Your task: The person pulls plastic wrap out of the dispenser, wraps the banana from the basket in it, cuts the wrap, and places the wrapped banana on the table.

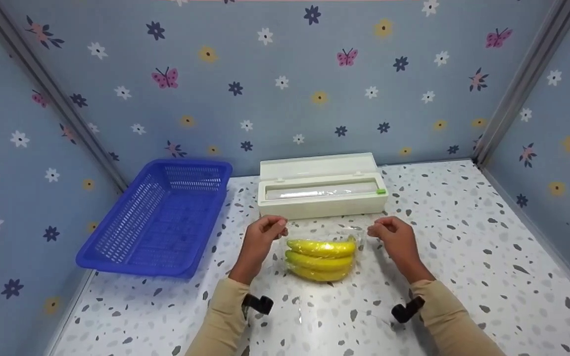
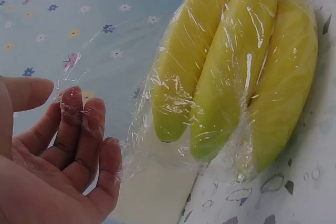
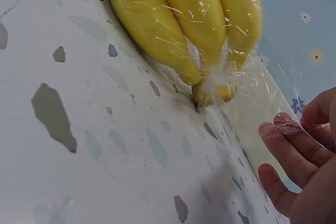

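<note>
A bunch of three bananas (image 1: 320,259) lies on the speckled table, wrapped in clear plastic wrap (image 2: 239,150). My left hand (image 1: 265,240) is at the bunch's left side; its thumb and fingertips pinch a thin edge of the wrap, which clings over the fingers (image 2: 93,121). On the other side, by the banana stems (image 3: 212,94), my right hand (image 1: 396,242) pinches the wrap's opposite edge, and film stretches from its fingers (image 3: 286,148) to the bunch. Both hands are raised slightly beside the fruit without gripping it.
Behind the bananas stands a white wrap dispenser (image 1: 324,208), its lid (image 1: 317,167) raised, with a roll of film (image 1: 319,191) inside. A blue plastic basket (image 1: 141,269) is on the left. Flowered panels (image 1: 285,74) enclose the table (image 1: 463,237) at back and sides.
</note>
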A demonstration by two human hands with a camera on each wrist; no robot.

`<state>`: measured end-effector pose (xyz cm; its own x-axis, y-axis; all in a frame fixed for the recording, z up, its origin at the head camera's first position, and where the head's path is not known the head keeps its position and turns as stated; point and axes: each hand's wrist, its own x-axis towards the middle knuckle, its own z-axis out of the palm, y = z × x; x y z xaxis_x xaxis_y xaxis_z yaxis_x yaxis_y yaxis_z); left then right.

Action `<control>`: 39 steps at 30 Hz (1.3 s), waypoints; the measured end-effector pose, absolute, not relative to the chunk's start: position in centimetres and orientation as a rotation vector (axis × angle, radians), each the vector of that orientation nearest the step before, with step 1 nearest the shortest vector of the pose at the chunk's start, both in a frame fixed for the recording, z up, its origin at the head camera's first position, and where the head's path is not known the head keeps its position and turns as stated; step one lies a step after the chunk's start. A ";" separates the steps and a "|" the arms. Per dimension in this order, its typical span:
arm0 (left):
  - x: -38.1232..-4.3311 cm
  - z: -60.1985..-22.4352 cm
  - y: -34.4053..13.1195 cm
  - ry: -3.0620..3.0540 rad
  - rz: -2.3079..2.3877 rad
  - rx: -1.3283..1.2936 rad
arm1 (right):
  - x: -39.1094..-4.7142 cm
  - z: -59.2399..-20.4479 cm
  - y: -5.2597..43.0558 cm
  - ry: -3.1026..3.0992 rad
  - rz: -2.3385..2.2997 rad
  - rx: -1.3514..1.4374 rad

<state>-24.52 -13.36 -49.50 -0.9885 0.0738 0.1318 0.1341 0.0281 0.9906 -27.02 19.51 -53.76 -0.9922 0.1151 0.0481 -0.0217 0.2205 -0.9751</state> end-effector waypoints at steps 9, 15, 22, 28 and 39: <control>-22.8 -49.4 -13.4 -2.448 -1.785 -0.527 | -27.4 -53.7 19.5 -2.340 1.961 -0.142; -22.3 -49.4 -12.7 -2.516 -1.464 -0.727 | -27.2 -53.4 19.4 -2.343 1.989 -0.220; -21.5 -49.8 -12.0 -2.656 -1.178 -0.807 | -26.9 -53.3 19.2 -2.336 2.014 -0.308; -20.9 -50.3 -11.5 -2.713 -1.229 -0.723 | -26.8 -53.5 19.1 -2.293 2.079 -0.333; -20.7 -51.6 -10.0 -2.689 -0.909 -0.610 | -26.6 -53.7 18.4 -2.325 2.024 -0.409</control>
<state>-20.66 -10.03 -51.58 -0.8846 0.3099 0.3484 0.4577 0.7196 0.5222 -26.61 18.41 -53.71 -0.9650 0.2172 -0.1472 0.1758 0.1185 -0.9773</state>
